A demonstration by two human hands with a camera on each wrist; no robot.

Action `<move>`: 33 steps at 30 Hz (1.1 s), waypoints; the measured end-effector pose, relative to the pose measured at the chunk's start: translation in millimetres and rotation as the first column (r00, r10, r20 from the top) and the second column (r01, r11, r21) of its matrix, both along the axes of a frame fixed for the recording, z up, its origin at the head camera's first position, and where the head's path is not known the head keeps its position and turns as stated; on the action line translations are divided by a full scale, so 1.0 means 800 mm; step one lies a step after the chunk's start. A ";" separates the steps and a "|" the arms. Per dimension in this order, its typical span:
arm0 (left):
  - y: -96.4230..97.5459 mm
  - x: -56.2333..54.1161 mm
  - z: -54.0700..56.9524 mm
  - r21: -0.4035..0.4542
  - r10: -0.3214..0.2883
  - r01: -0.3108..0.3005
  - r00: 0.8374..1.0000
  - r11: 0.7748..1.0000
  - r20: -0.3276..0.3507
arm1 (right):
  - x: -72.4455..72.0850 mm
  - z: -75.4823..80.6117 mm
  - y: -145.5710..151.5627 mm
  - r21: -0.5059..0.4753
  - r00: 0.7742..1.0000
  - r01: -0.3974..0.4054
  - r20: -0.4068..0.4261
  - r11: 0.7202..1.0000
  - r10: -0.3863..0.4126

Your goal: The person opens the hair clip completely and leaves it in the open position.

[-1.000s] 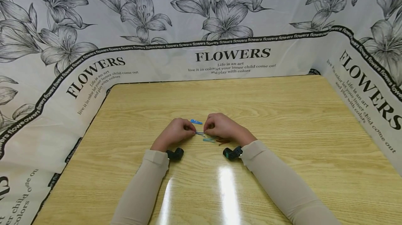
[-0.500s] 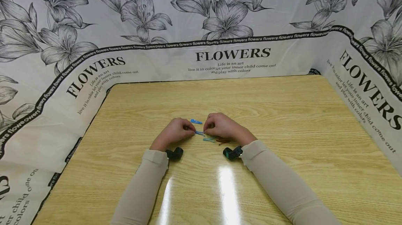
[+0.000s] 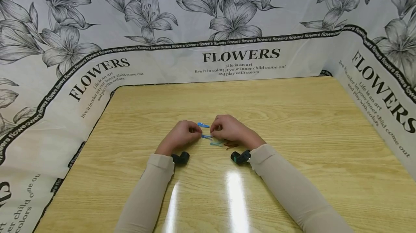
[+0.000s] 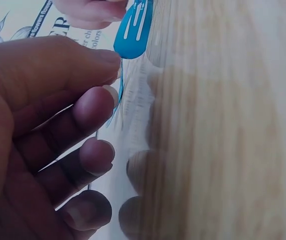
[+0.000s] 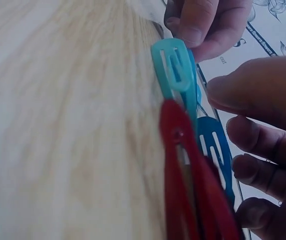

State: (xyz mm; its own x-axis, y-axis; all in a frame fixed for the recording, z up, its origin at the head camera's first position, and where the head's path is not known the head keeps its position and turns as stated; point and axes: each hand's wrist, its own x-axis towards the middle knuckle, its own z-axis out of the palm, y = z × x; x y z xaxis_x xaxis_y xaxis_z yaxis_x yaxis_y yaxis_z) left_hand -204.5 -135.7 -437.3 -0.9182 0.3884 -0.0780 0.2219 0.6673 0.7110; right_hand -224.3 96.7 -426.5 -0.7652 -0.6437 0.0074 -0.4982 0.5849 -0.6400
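Observation:
A slim blue hair clip (image 3: 206, 136) lies on the table between my two hands. My left hand (image 3: 183, 133) has its fingertips right at the clip's left end; in the left wrist view a gap shows between thumb (image 4: 105, 62) and forefinger, beside the clip's slotted blue end (image 4: 131, 32). At the other end my right hand (image 3: 229, 130) hovers with fingers loosely bent. The right wrist view shows its thumb (image 5: 228, 90) and forefinger apart, holding nothing. Closer to the camera there, a teal clip (image 5: 172, 65) and a red clip (image 5: 190, 165) partly cover the scene behind.
Another blue clip (image 3: 203, 125) lies just beyond the hands. A dark blue slotted clip (image 5: 217, 150) sits behind the red one, near the right fingers. The wooden table (image 3: 286, 175) is bordered by a flower-printed cloth (image 3: 240, 61) at the back and sides.
The fingertips of both hands have loosened from the ends of the middle blue clip, and both hands have shifted very slightly away from me. The other clips stay where they were.

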 end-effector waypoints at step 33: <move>0.005 -0.022 0.009 -0.082 0.123 -0.129 0.989 0.988 -0.078 | -0.009 0.016 -0.021 0.144 0.987 0.141 -0.091 0.979 -0.129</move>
